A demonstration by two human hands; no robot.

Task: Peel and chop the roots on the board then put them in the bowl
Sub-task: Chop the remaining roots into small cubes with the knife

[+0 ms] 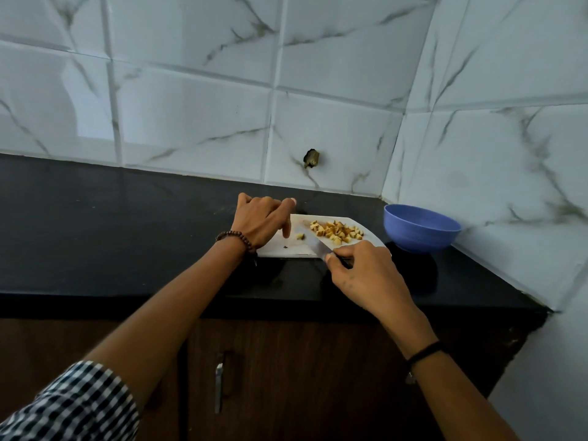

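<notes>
Root pieces (337, 232) sat diced in a heap on the board (286, 249), mid-frame, bowl (413, 238) just right of it. Light, firm, rolly, so probably scoop them from underneath. Right hand (366, 275) clenched the knife (318, 246); left hand (257, 224) held nothing, fingertip (287, 233) down beside a stray bit (300, 236).

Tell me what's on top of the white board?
Heaped chopped pieces, one stray piece, the knife blade and a finger of the left hand. The right hand covers the board's near corner.

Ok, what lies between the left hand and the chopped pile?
In the head view, a lone root piece and the knife blade, on the board.
</notes>
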